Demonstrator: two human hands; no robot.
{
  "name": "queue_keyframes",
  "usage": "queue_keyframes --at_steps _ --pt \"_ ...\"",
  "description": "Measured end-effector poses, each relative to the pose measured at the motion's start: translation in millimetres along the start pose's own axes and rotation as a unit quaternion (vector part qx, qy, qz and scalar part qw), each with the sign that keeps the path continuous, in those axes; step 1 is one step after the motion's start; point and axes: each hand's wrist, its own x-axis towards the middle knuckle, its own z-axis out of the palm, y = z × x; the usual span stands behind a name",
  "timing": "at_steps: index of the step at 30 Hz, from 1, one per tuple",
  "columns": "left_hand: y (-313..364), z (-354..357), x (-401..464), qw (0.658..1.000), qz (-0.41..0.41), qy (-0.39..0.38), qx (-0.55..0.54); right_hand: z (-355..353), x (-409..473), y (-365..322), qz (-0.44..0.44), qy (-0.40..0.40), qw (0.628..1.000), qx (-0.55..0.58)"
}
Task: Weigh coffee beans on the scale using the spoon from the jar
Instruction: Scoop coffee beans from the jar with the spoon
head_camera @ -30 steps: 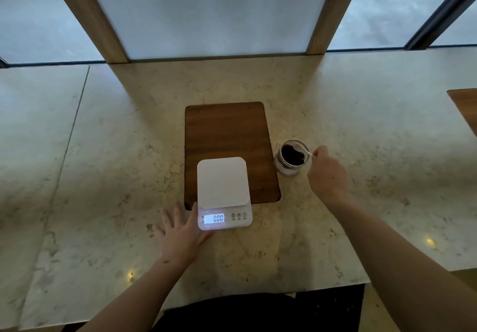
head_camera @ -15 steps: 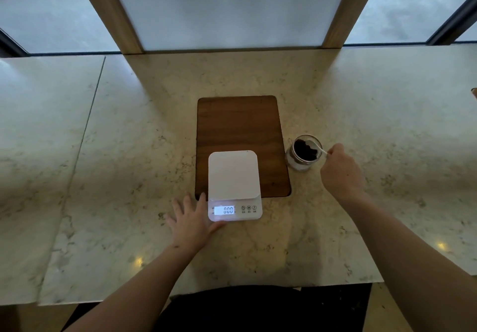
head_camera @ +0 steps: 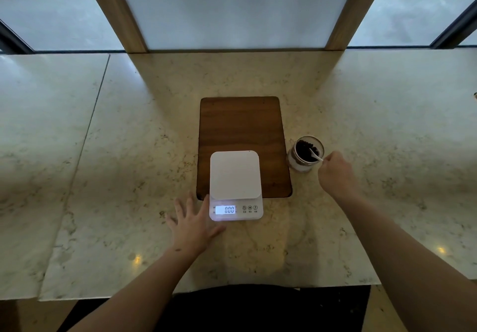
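While the scale (head_camera: 235, 186) sits w/ its far part on the wooden board (head_camera: 242, 127) and its near, display end on the stone counter (head_camera: 129, 151), its lit readout shows 0.00 and its white platform is bare. L. hand (head_camera: 192, 224) lies flat on the counter at the scale's near-left corner, fingers spread wide, thumb touching the scale's front edge; it holds nothing. Glass jar (head_camera: 305, 154) stands on the counter to the right of the scale, just beside the board's right edge, w/ dark coffee beans (head_camera: 303, 151) inside. White spoon (head_camera: 315, 155) has its bowl in the jar, handle slanting out over the rim. R. hand (head_camera: 335, 174), right of the jar, has fingers curled tight round the handle end.
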Motion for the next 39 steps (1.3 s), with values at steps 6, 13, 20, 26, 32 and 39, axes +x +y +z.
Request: queue_keyframes --at_steps 6,13,20,26,32,39 --pt "1.2 -1.8 1.4 1.000 -0.008 -0.017 -0.001 1.5 15.7 3.8 0.046 -0.044 0.996 0.059" --pt "1.9 -2.4 2.6 0.999 -0.024 -0.031 0.008 1.3 18.3 3.1 0.092 -0.055 0.984 0.139" --pt "2.5 -7.7 -0.9 0.999 -0.026 -0.045 0.005 2.5 16.5 3.5 0.117 -0.064 0.975 0.176" --pt "0.3 -8.3 -4.9 0.998 -0.012 -0.055 -0.009 7.6 18.9 9.3 0.149 -0.075 0.957 0.237" --pt "5.7 -13.0 -5.4 0.998 -0.018 -0.057 0.000 12.5 26.3 13.2 0.180 -0.087 0.936 0.291" --pt "5.3 -12.7 -6.0 0.998 -0.022 -0.056 0.003 16.7 25.8 14.7 0.185 -0.095 0.925 0.317"
